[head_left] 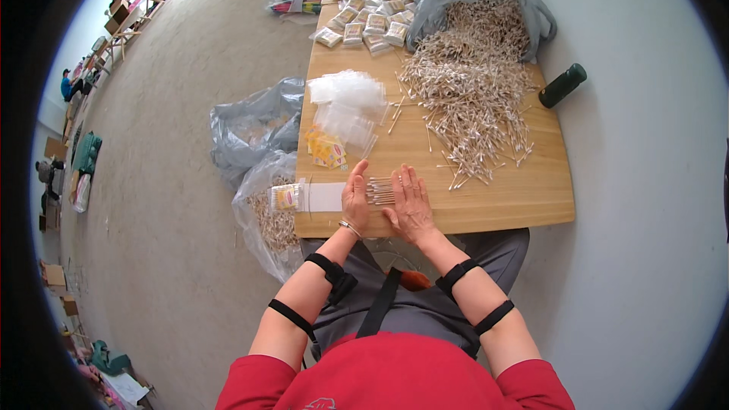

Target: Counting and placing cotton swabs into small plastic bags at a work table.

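Note:
A small row of cotton swabs lies side by side on the wooden table, between my two hands. My left hand stands on its edge at the swabs' left ends, its fingers stretched out. Over their right ends lies my right hand, flat with straight fingers and covering part of them. Left of my left hand is a white rectangular strip. At that strip's far end sits a filled clear packet of swabs, by the table's left edge.
A big heap of loose swabs spills from a grey plastic bag. Clear small bags, yellow cards and several filled packets lie to the left. A dark green bottle stands by the wall. Plastic sacks rest beside the table.

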The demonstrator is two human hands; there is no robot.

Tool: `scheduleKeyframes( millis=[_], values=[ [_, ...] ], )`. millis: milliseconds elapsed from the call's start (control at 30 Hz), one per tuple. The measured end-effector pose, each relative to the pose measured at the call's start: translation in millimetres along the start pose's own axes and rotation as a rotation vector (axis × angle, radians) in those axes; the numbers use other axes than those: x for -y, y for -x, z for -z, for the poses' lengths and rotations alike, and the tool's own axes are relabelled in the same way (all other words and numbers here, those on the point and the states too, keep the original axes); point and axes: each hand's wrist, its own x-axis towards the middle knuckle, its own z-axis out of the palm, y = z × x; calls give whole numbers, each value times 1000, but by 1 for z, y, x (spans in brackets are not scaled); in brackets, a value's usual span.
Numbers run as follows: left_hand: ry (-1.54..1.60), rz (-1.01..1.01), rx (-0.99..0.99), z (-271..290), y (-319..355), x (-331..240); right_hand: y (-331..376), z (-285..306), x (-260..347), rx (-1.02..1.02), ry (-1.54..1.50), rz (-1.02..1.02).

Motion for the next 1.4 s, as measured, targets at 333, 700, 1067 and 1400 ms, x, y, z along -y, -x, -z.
scheduleKeyframes(
  millis=[333, 700, 1067, 1400],
  values=[
    [19, 25, 11, 2, -6, 6, -26, -23, -2, -345, -741, -200],
    [-86, -4, 83, 3, -3, 3, -41, -31, 15, -427, -762, -272],
    [-61, -28, 12, 2, -3, 0, -27, -28, 4, -224, -569, -148],
    [75, 74, 147, 7, -9, -4, -21, -23, 19, 145, 63, -19]
  ],
)
